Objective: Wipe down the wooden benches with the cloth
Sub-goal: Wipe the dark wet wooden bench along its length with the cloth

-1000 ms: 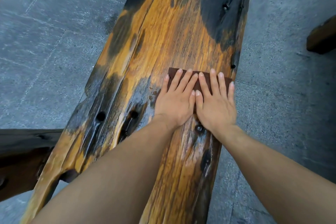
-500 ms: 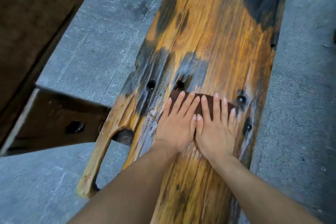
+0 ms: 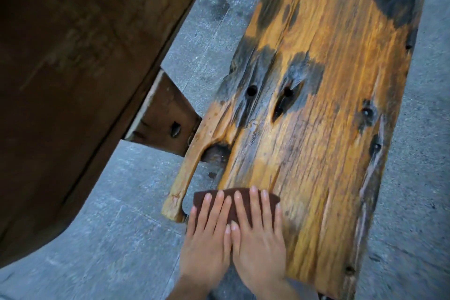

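Note:
A long weathered wooden bench [image 3: 316, 129], orange with black patches and several holes, runs from the near edge up to the far right. A dark brown cloth [image 3: 200, 198] lies on its near left corner, partly past the plank's left edge. My left hand [image 3: 207, 246] and my right hand [image 3: 258, 251] lie side by side, palms down, fingers flat on the cloth and pressing it against the wood. Most of the cloth is hidden under my fingers.
A large dark brown wooden table top [image 3: 73, 68] fills the left side. A brown cross beam [image 3: 165, 117] joins it to the bench. A split sliver of wood [image 3: 187, 173] juts from the bench's left edge. Grey stone floor [image 3: 109, 238] lies around.
Both hands have slid the cloth toward me along the bench to its near left corner. The view has swung left, bringing the dark table top in.

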The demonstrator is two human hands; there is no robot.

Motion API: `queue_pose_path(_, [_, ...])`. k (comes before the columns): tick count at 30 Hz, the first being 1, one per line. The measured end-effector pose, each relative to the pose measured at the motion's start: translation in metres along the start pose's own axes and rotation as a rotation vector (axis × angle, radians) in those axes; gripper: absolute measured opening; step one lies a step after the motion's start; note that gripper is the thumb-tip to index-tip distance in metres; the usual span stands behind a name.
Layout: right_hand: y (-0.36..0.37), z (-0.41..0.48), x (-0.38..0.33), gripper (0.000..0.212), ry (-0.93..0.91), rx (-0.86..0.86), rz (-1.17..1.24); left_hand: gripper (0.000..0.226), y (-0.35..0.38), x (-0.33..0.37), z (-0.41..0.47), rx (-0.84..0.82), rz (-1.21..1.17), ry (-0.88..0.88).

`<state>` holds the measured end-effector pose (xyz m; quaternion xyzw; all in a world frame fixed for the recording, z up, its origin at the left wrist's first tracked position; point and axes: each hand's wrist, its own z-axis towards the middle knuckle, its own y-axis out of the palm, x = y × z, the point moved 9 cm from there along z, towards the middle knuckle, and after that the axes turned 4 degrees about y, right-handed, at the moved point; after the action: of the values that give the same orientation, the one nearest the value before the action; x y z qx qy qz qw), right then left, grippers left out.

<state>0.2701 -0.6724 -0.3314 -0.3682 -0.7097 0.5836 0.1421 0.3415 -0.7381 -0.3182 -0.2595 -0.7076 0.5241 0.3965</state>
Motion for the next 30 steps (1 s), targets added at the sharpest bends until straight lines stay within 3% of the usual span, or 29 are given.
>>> queue_pose_path(14, [0.006, 0.016, -0.046, 0.055, -0.121, -0.012, 0.035, 0.055, 0.003, -0.041, -0.016, 0.087, -0.119, -0.289])
queue_pose_path(23, [-0.028, 0.105, -0.021, 0.054, -0.044, 0.076, -0.007, 0.059, -0.006, -0.038, 0.083, 0.006, 0.015, -0.23])
queue_pose_path(30, [-0.051, 0.17, -0.001, 0.053, -0.129, 0.069, -0.078, 0.058, -0.009, -0.027, 0.151, 0.029, -0.009, -0.26])
